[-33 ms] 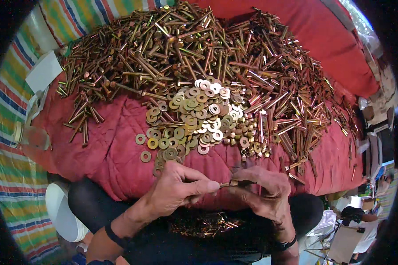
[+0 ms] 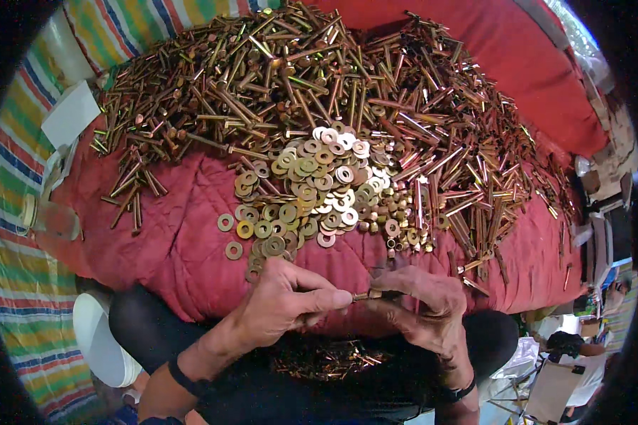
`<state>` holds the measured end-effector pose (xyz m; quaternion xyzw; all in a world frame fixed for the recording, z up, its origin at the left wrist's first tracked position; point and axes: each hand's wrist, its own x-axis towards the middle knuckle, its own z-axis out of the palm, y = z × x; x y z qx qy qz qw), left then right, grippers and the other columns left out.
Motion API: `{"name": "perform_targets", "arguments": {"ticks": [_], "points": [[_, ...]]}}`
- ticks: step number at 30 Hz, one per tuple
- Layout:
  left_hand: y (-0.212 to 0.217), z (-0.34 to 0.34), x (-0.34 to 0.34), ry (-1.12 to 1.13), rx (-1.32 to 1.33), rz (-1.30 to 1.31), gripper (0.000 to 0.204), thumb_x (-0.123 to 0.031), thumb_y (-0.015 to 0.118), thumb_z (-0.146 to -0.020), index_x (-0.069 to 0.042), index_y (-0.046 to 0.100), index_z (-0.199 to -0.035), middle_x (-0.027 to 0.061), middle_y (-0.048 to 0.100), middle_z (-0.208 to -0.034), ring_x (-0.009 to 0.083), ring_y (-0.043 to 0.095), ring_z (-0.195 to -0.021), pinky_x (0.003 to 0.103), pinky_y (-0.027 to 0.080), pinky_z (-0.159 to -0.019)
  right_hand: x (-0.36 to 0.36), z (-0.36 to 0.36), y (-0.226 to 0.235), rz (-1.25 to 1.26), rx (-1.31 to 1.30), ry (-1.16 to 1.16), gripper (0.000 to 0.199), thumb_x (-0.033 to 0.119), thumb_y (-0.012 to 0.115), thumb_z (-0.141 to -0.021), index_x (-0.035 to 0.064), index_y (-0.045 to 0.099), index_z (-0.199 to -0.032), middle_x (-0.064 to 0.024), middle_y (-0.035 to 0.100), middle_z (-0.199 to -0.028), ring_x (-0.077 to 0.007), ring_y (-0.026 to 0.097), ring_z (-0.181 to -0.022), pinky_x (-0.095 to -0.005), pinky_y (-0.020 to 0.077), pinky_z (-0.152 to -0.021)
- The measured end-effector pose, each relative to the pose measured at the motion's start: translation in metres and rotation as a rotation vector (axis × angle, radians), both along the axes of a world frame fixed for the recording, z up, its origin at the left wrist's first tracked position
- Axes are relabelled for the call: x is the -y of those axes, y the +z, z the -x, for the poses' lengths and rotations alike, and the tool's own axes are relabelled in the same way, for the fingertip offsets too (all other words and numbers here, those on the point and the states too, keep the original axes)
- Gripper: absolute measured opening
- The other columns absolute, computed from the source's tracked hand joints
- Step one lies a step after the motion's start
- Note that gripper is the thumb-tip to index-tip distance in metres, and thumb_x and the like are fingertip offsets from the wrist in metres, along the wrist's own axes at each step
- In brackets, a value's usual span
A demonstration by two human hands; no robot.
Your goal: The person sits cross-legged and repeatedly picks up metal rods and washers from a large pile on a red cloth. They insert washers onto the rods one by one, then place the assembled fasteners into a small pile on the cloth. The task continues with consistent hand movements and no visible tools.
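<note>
Thumb and fingers of my left hand (image 2: 290, 301) are closed on a thin brass-coloured bolt (image 2: 360, 297), most of it hidden in the grip. At its right end, my right hand (image 2: 429, 301) pinches a small nut (image 2: 376, 293) between thumb and forefinger, partly covered by them. Just beyond both hands lies a heap of flat washers (image 2: 306, 191), gold and silvery. Several small nuts (image 2: 397, 212) are gathered at the right side of the washers. Behind them spreads a large pile of long bolts (image 2: 262, 92).
A red quilted cloth (image 2: 184, 227) lies under the hardware. More bolts (image 2: 326, 360) rest in my lap between my legs. On the left stand a white bucket (image 2: 99, 340) and a clear jar (image 2: 53, 218), beside a striped sheet (image 2: 21, 283). Farther right sits another person (image 2: 574, 345).
</note>
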<state>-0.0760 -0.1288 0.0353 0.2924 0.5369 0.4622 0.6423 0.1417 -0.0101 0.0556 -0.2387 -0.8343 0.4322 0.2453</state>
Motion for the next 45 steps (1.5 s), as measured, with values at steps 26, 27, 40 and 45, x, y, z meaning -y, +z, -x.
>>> {"name": "perform_targets", "arguments": {"ticks": [26, 27, 40, 45], "points": [[-0.010, -0.013, 0.001, 0.111, -0.885, -0.870, 0.016, -0.013, 0.087, -0.082, -0.004, 0.075, -0.087, 0.0074, 0.061, -0.065, 0.0245, 0.062, -0.051, 0.038, 0.046, -0.048, 0.002, -0.003, -0.006, 0.003, 0.035, 0.054, 0.018, 0.018, 0.075, -0.097, -0.0001, 0.071, -0.095, -0.0085, 0.068, -0.081, -0.0232, 0.066, -0.070, -0.0340, 0.0511, -0.064], [-0.011, -0.014, 0.000, 0.126, -0.904, -0.898, 0.016, -0.013, 0.087, -0.082, -0.005, 0.074, -0.087, 0.0065, 0.060, -0.064, 0.0237, 0.061, -0.050, 0.038, 0.045, -0.047, 0.002, -0.005, -0.005, 0.088, 0.106, 0.078, 0.018, 0.019, 0.071, -0.100, 0.0008, 0.070, -0.099, -0.0110, 0.068, -0.086, -0.0272, 0.065, -0.072, -0.0364, 0.0515, -0.067], [-0.014, -0.011, -0.001, 0.118, -0.718, -0.722, 0.012, -0.011, 0.083, -0.088, -0.002, 0.080, -0.095, 0.0097, 0.069, -0.072, 0.0223, 0.066, -0.057, 0.037, 0.048, -0.052, 0.002, -0.003, 0.003, 0.223, 0.011, -0.145, 0.041, 0.037, 0.074, -0.096, -0.0031, 0.074, -0.102, -0.0087, 0.071, -0.083, -0.0150, 0.067, -0.073, -0.0279, 0.0505, -0.067], [-0.014, -0.010, 0.000, 0.109, -0.708, -0.682, 0.012, -0.013, 0.083, -0.089, -0.002, 0.081, -0.096, 0.0105, 0.072, -0.075, 0.0213, 0.068, -0.060, 0.035, 0.050, -0.054, -0.001, -0.002, 0.001, 0.032, 0.030, -0.031, 0.037, 0.013, 0.091, -0.078, -0.0006, 0.077, -0.110, -0.0097, 0.077, -0.095, -0.0170, 0.073, -0.085, -0.0300, 0.0555, -0.074]]}}
